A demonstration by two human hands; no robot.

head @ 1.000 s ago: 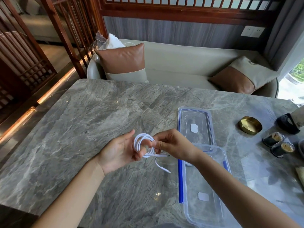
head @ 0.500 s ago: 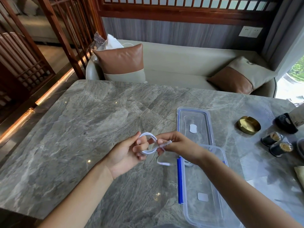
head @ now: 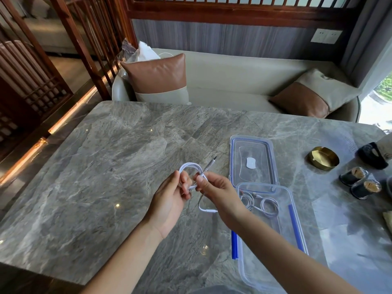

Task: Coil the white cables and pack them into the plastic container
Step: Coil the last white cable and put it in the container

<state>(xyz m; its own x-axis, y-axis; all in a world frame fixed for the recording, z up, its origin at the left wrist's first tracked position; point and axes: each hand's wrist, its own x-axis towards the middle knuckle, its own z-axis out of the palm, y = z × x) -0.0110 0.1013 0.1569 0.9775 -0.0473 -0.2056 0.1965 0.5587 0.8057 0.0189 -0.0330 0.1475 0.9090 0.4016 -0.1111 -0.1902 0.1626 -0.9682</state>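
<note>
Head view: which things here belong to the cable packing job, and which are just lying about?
Job: white cable, gripped by the left hand and pinched by the right hand; plastic container; coiled cable already inside it; container lid.
Lying about: brass dish; two small dark jars; brown cushions on the sofa.

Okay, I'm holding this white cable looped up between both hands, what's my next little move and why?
Probably pass the plug end through the loop to bind it. The left hand grips the white cable as a coil, the right hand pinches it near that plug, and a loose tail hangs below, so the coil looks unsecured.
</note>
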